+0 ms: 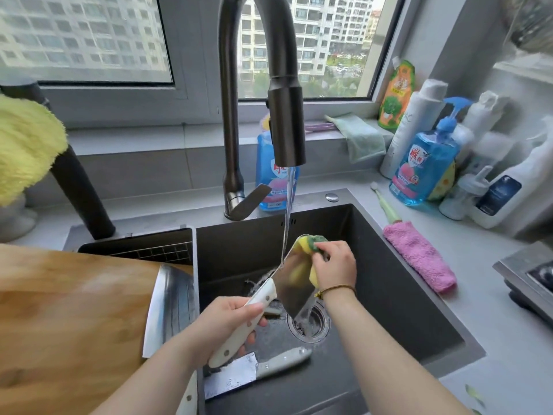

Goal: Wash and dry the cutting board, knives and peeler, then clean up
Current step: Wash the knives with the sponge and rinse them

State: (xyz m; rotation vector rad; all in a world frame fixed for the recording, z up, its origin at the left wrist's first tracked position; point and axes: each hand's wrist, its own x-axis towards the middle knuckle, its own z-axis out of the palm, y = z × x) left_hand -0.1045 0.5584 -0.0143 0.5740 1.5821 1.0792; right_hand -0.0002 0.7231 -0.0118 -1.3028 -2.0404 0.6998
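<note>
over the sink (404,310), left fingers (241,310) grip one knife (294,290) of three; right fingers (322,245) pinch one sponge (302,245).

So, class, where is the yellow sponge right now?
In the head view the yellow sponge is just right of centre, over the sink, gripped by the right hand against the blade of the white-handled knife, beside the tap's stream.

One head-worn wide view, looked forward and down, sat close over the sink (389,295), window (89,40) along the top
</note>
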